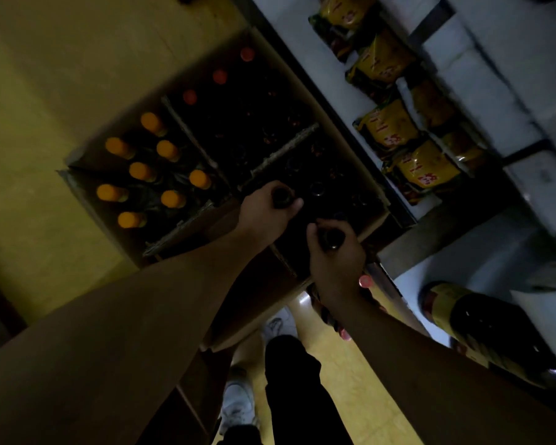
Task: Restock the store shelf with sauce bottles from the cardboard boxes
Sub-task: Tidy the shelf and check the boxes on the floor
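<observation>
Open cardboard boxes stand on the yellow floor below me. The nearest box (374, 220) holds dark sauce bottles with black caps. My left hand (264, 213) grips the neck of one black-capped bottle (282, 196) in that box. My right hand (334, 258) grips the top of another black-capped bottle (330, 239) just beside it. A box to the left (77, 175) holds several orange-capped bottles (142, 171). A farther box holds red-capped bottles (220, 76). The white store shelf (398, 200) runs along the right.
Yellow snack packets (424, 165) lie in a row on the shelf's low tier. A large dark bottle with a yellow label (482, 329) lies at the lower right. Red caps (365, 281) show beside my right wrist. My dark trouser leg and white shoes (238, 406) are below.
</observation>
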The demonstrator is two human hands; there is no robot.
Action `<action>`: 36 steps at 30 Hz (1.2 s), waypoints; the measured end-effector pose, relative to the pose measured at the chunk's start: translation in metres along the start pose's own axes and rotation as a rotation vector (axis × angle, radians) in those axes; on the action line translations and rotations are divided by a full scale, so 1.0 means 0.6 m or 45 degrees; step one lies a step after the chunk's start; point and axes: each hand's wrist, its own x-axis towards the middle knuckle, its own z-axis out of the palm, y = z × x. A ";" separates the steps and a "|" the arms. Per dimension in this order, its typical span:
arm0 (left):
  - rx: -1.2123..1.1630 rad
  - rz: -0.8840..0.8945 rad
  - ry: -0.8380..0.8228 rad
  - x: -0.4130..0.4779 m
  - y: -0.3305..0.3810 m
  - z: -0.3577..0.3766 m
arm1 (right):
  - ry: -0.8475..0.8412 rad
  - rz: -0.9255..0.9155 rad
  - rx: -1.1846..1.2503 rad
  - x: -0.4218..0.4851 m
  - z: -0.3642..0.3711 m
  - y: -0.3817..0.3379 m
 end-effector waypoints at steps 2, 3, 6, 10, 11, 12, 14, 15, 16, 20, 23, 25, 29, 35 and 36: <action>-0.074 0.003 -0.002 -0.031 0.039 -0.019 | 0.161 0.015 0.105 -0.014 -0.008 -0.052; -0.096 0.011 0.007 -0.047 0.061 -0.031 | 0.237 0.017 0.149 -0.018 -0.013 -0.082; -0.173 0.082 0.062 -0.107 0.144 -0.080 | 0.364 -0.048 0.206 -0.031 -0.041 -0.176; -0.180 0.159 0.147 -0.204 0.276 -0.159 | 0.359 -0.230 0.206 -0.059 -0.096 -0.322; -0.190 0.171 0.168 -0.232 0.310 -0.180 | 0.375 -0.291 0.216 -0.070 -0.110 -0.366; -0.220 0.196 0.181 -0.264 0.345 -0.200 | 0.392 -0.340 0.233 -0.083 -0.125 -0.409; -0.294 0.270 0.204 -0.331 0.409 -0.244 | 0.410 -0.350 0.304 -0.114 -0.156 -0.497; -0.326 0.304 0.213 -0.369 0.440 -0.266 | 0.411 -0.336 0.360 -0.133 -0.175 -0.542; -0.349 0.336 0.217 -0.408 0.471 -0.288 | 0.410 -0.343 0.426 -0.154 -0.196 -0.585; -0.415 0.469 0.206 -0.580 0.592 -0.370 | 0.305 -0.441 0.547 -0.260 -0.309 -0.752; -0.418 0.623 0.160 -0.696 0.682 -0.403 | 0.170 -0.567 0.601 -0.353 -0.401 -0.868; -0.391 0.705 0.127 -0.772 0.746 -0.410 | 0.127 -0.641 0.590 -0.416 -0.472 -0.939; -0.340 0.886 0.062 -0.930 0.863 -0.392 | 0.156 -0.698 0.542 -0.543 -0.617 -1.042; -0.287 1.182 -0.056 -1.143 1.004 -0.325 | 0.293 -0.793 0.476 -0.692 -0.818 -1.093; -0.262 1.224 -0.085 -1.181 1.023 -0.306 | 0.326 -0.806 0.495 -0.717 -0.854 -1.089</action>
